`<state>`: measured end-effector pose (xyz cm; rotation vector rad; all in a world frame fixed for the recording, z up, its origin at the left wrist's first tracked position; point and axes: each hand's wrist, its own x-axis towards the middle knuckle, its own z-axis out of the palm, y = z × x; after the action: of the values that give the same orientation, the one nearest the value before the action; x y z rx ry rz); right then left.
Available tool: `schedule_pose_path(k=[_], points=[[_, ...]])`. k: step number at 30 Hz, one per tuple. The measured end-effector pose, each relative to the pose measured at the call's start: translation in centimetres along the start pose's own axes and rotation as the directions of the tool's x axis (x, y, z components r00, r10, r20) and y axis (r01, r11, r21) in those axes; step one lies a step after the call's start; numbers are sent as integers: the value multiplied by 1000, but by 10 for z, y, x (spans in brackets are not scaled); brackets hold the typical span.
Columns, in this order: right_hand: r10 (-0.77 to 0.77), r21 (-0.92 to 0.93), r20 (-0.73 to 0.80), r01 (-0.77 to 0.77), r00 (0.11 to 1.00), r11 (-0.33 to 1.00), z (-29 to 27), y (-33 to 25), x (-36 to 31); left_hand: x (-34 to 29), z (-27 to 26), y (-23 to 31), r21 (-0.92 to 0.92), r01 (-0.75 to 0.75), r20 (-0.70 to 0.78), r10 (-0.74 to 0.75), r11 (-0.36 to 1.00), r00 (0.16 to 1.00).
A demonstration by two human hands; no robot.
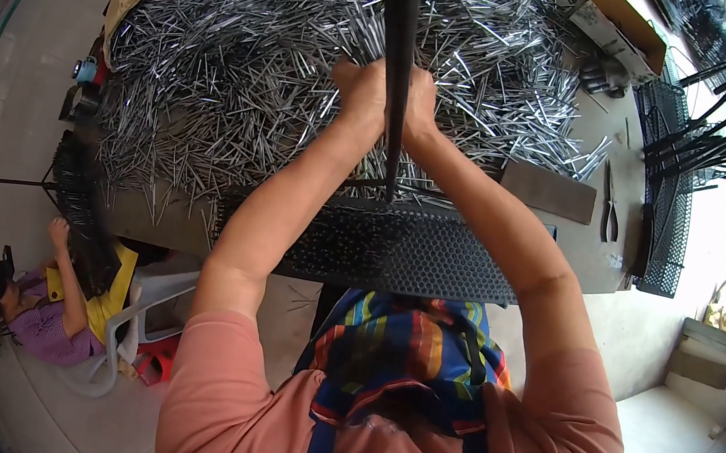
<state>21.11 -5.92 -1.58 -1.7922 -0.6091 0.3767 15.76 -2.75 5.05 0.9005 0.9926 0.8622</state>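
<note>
Over the far side of the worktable, my two hands meet close together behind a dark upright pole (396,43). My left hand (361,91) is closed around a bundle of thin metal rods (366,33), whose ends stick up past the fingers. Pressed up beside it, my right hand (421,101) has curled fingers; the pole partly covers it and hides what it grips. A wide heap of loose metal rods (248,56) lies under and around both hands. Below my forearms, at the table's near edge, is a black perforated metal panel (442,255), its left part dotted with rod ends.
A flat grey-brown block (549,192) and pliers (611,204) lie right of the heap. An open box (623,27) stands at the far right. Black mesh racks with hooked rods (671,185) are beyond the table's right edge. A seated co-worker (58,315) is at lower left.
</note>
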Motion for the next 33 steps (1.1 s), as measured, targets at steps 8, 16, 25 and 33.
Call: schedule_pose_path(k=[8,16,25,33], points=[[127,422,705,-557,697,715,-60,9,-2,29,-45,15,364,-6,709,-273,931,651],[93,770,378,-368,921,521,-54,-2,14,36,-87,38,755,-321,642,-542,572,542],[48,-362,270,55,962,930,-146,92,-4,87,-308,80,394,-311,329,183,865,927],[-1,-175,38,7,999,984,-190,56,-94,68,-496,-18,525,-587,-264,774,616,576]])
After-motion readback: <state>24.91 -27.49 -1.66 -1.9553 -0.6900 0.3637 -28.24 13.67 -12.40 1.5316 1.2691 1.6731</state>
